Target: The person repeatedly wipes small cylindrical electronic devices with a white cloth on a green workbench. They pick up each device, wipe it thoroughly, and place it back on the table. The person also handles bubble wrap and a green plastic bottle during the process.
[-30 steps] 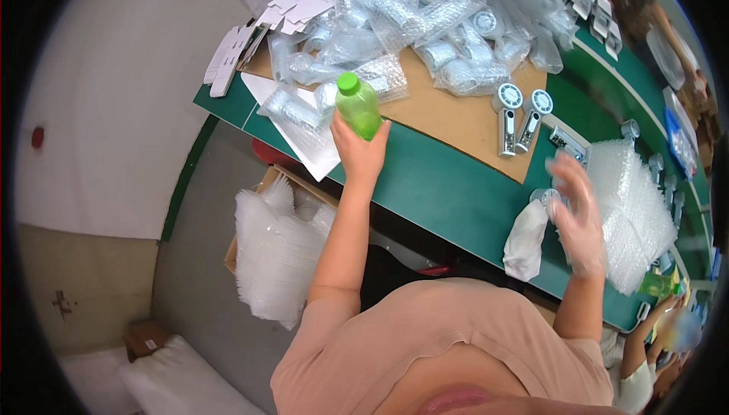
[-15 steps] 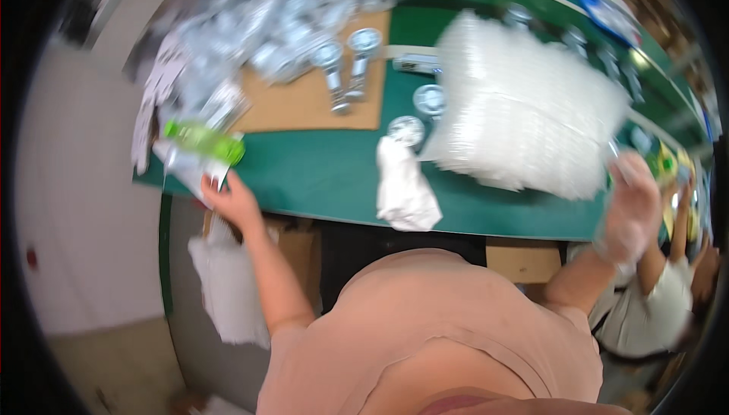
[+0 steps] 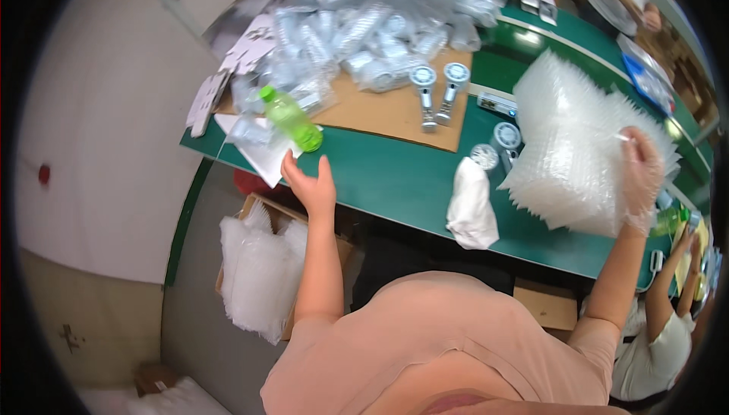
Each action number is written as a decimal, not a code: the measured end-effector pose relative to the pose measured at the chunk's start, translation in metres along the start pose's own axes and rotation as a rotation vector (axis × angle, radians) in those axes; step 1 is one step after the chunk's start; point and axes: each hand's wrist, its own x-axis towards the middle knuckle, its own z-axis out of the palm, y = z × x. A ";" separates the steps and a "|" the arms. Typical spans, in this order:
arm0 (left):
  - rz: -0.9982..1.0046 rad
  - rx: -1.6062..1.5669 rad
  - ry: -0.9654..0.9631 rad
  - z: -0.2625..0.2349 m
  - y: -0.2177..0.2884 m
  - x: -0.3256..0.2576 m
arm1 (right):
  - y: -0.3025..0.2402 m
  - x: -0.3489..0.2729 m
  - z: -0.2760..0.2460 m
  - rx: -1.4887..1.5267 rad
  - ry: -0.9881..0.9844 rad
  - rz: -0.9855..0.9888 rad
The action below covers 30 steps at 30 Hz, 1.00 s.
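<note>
Bubble-wrap [image 3: 566,157], green worktop [image 3: 383,179], pale wall [image 3: 99,157]

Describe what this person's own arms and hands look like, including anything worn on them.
The right hand wears a thin, clear plastic glove, loose and crinkled at the wrist. The left hand is bare. Both forearms are uncovered, below the short sleeves of a plain, pale peach-pink top.
</note>
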 end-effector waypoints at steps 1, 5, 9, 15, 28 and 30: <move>0.060 0.035 0.064 0.001 -0.009 0.016 | -0.023 0.012 0.006 -0.060 -0.026 0.011; 0.008 0.044 0.041 0.007 -0.041 0.089 | -0.145 0.064 0.071 -0.099 -0.071 -0.090; -0.096 -0.148 -0.277 0.024 -0.048 0.102 | -0.205 0.101 0.173 0.109 -0.037 -0.227; 0.002 -0.309 -0.400 0.012 0.019 0.051 | -0.307 0.119 0.340 0.200 0.069 -0.469; 0.010 -0.334 -0.517 -0.011 -0.033 0.044 | -0.290 0.054 0.434 0.229 -0.457 -0.611; 0.005 -0.338 -0.537 -0.023 -0.037 0.051 | -0.277 0.057 0.407 0.231 -0.488 -0.535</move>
